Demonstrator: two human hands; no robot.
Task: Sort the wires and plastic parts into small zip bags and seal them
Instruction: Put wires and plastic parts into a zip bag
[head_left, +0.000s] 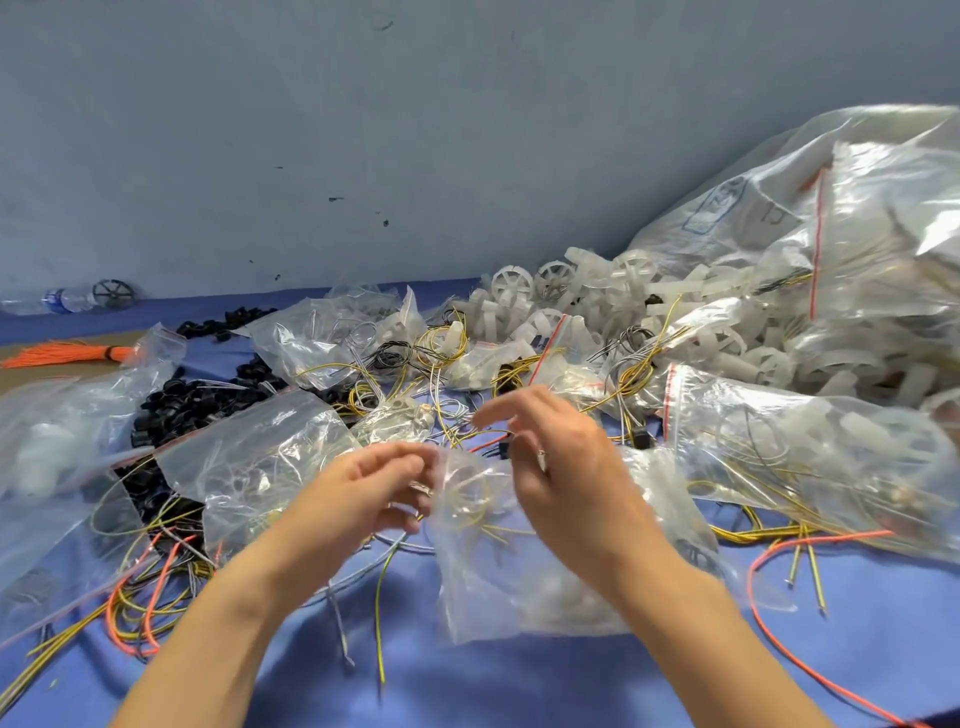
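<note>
Several filled clear zip bags (260, 457) are lying about; left hand (363, 493) is pinching the mouth of one small clear zip bag (519, 582), centre foreground; right hand (566, 467) grasp: cannot tell. Yellow wires (727, 535), white plastic wheels (511, 283) remaining loose.

Photographed from a single wide-angle camera worn on the head, the scene is viewed forward and down across a blue-covered table (519, 686). Both forearms are taken in from the bottom edge, and the left hand (374, 488) and right hand (556, 467) are caught at close range, just below centre, meeting at a small zip bag (493, 571). The upper half is given over to a blue-grey wall (363, 130), with the table's far edge seen rising slightly toward the right. A large clear sack (857, 234) is cropped by the right border, and a bundle of orange wires (67, 355) is set near the left border.
</note>
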